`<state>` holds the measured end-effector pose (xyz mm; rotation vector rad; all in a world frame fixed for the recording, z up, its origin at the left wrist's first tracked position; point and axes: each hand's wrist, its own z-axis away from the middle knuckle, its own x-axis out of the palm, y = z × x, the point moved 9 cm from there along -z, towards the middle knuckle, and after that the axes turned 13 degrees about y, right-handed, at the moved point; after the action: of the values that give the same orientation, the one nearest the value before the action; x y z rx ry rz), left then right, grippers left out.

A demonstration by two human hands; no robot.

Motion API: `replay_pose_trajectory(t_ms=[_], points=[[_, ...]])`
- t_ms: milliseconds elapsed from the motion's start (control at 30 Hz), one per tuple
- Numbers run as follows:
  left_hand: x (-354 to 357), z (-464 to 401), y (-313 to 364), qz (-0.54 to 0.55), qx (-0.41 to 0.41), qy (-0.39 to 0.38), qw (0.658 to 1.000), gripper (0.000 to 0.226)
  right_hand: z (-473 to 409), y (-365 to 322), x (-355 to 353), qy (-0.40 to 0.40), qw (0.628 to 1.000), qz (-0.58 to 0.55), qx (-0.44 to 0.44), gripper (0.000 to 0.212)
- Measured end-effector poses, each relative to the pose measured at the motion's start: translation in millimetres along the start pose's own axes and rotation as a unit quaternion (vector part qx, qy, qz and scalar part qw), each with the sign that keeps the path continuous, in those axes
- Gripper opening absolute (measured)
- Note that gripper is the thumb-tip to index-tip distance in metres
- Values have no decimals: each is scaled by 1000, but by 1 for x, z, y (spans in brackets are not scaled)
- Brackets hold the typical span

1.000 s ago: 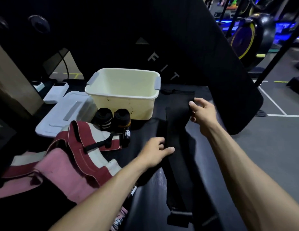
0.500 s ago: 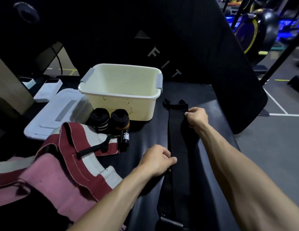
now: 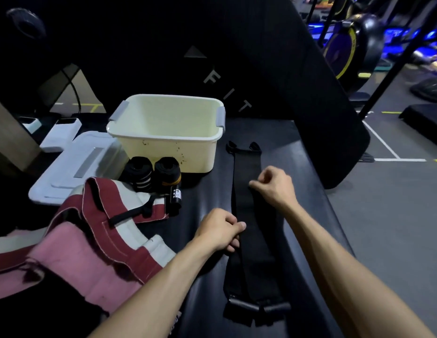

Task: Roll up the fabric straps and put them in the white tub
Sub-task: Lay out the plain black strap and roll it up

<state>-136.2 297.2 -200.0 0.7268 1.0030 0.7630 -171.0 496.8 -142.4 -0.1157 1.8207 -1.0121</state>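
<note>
A long black fabric strap (image 3: 246,196) lies flat along the black padded bench, loops at its far end, plastic buckles at the near end. My left hand (image 3: 218,230) pinches its left edge at mid-length. My right hand (image 3: 274,186) is closed on its right edge, a bit farther away. The white tub (image 3: 164,147) stands empty at the back left of the strap. Two rolled black straps (image 3: 153,173) sit against the tub's front wall. Red, white and pink straps (image 3: 90,240) lie in a loose heap on the left.
A white lid (image 3: 73,164) and a white box (image 3: 61,134) lie left of the tub. A large black pad (image 3: 298,93) leans behind the bench to the right. Grey gym floor (image 3: 395,228) drops off past the bench's right edge.
The strap was dragged toward me and now lies straighter on the bench. My right hand slid back along its right edge; my left hand closed tighter on the left edge.
</note>
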Motion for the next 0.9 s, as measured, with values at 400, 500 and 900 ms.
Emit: replay_pose_trajectory(t_ms=[400, 500, 900], points=[[-36, 55, 23, -84, 110, 60, 989, 15, 206, 37, -78, -122, 981, -65, -134, 11], [-41, 81, 33, -198, 192, 25, 961, 11, 230, 38, -85, -135, 974, -57, -172, 24], [-1, 164, -14, -277, 251, -105, 921, 18, 256, 34, -77, -118, 969, 53, -210, 27]])
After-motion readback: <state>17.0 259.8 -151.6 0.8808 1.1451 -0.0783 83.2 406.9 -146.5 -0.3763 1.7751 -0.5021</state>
